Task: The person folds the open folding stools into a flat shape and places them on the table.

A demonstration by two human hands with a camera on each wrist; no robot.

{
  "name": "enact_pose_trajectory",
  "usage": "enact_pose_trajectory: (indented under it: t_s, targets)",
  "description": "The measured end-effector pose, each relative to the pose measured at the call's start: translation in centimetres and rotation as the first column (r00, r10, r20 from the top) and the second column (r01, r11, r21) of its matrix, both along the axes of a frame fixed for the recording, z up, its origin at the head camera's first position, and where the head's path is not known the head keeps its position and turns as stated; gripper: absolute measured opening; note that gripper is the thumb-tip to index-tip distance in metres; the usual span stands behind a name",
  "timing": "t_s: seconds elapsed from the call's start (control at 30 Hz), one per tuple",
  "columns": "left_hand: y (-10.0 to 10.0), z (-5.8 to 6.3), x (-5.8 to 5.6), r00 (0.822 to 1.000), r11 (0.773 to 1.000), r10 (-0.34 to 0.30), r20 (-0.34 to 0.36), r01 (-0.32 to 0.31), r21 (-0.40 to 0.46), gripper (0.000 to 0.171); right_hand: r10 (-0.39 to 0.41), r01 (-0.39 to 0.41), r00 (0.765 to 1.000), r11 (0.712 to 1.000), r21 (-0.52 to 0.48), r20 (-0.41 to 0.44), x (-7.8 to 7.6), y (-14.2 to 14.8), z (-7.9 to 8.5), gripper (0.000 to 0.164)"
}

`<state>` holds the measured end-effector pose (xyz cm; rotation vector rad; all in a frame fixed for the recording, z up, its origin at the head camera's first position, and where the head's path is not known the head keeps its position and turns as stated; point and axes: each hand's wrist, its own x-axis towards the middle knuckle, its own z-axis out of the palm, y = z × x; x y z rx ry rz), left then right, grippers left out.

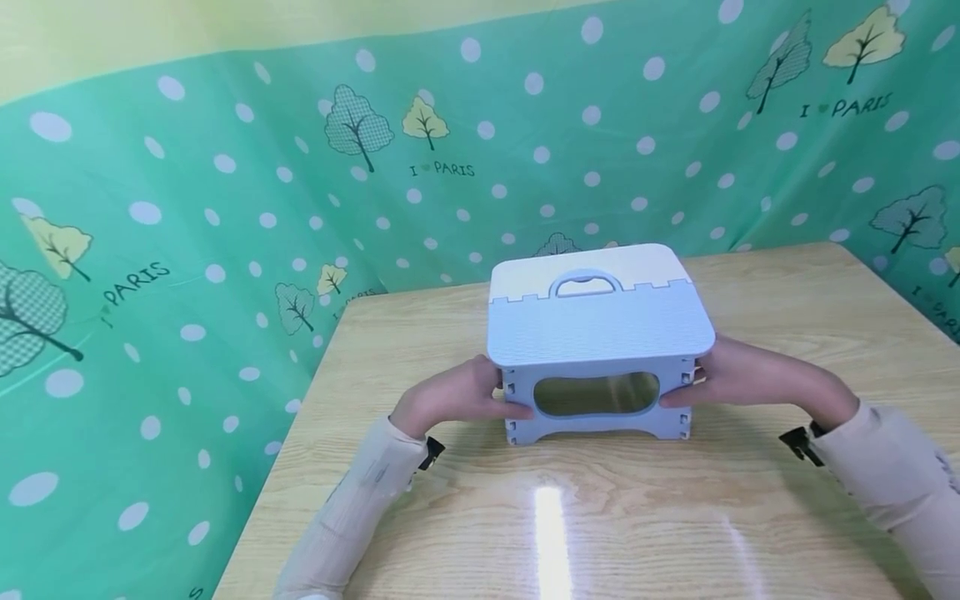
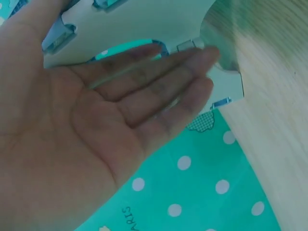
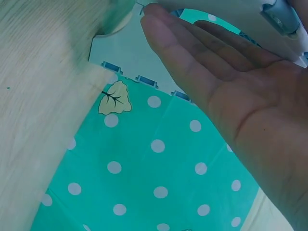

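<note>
Blue stool (image 1: 600,325) upright, long axis crosswise

Reads as a curtained-off recording corner, indoors. Home, lab or office around it: can't tell. Evidence: green curtain (image 1: 247,192) runs behind the table (image 1: 420,508) and down its left side, shows at far right too, so the room proper is hidden. Print looks domestic: white dots (image 1: 145,212), cartoon trees (image 1: 358,125), "I PARIS" lettering (image 1: 442,170), pale yellow band (image 1: 262,25) up top. Tabletop is light wood-grain, glossy enough to throw back a long white light streak (image 1: 552,542). Both wrist views catch the same dotted print past the table edge. Black fittings (image 1: 431,452) at the sleeve cuffs suit a capture setup.
</note>
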<state>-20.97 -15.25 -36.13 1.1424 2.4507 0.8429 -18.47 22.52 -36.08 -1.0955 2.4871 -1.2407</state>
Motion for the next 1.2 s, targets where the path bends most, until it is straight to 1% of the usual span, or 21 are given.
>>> enact_pose_trajectory:
  t_s: [0.1,0.13,0.27,0.43,0.67,0.87,1.07,1.2]
  targets:
    - [0.1,-0.2,0.0,1.0,1.0,0.007,0.009,-0.007,0.011,0.088,0.006,-0.006,0.998,1.0,0.004,-0.057,-0.2,-0.2,-0.1,0.106]
    - [0.1,-0.2,-0.1,1.0,1.0,0.009,0.016,-0.01,0.016,0.089,0.006,-0.006,0.998,1.0,0.005,-0.063,-0.3,-0.3,-0.1,0.107]
    - [0.2,-0.3,-0.4,0.999,0.999,0.002,0.039,-0.004,0.049,0.088,-0.008,0.008,0.999,1.0,0.001,-0.049,-0.3,-0.3,-0.2,0.111]
    - [0.4,-0.3,-0.7,0.998,0.997,0.033,0.047,-0.036,0.065,0.086,-0.018,0.018,1.0,1.0,-0.014,-0.022,-0.4,-0.2,-0.2,0.109]
    - [0.3,-0.7,-1.1,0.997,0.995,0.066,0.043,-0.069,0.078,0.088,-0.009,0.008,1.0,1.0,-0.026,-0.026,-0.7,-0.2,-0.6,0.109]
    - [0.1,-0.8,-1.1,0.997,0.994,0.055,0.058,-0.06,0.092,0.086,0.01,-0.012,0.998,1.0,-0.023,-0.059,-1.1,-0.3,-0.7,0.114]
    - [0.2,-1.0,-1.1,0.996,0.994,0.044,0.071,-0.051,0.097,0.084,0.019,-0.02,1.0,0.999,-0.04,-0.014,-1.0,0.0,-0.8,0.111]
    - [0.1,-1.1,-1.2,0.997,0.993,0.029,0.07,-0.037,0.112,0.081,0.021,-0.021,1.0,0.999,-0.035,-0.019,-1.1,0.0,-0.8,0.112]
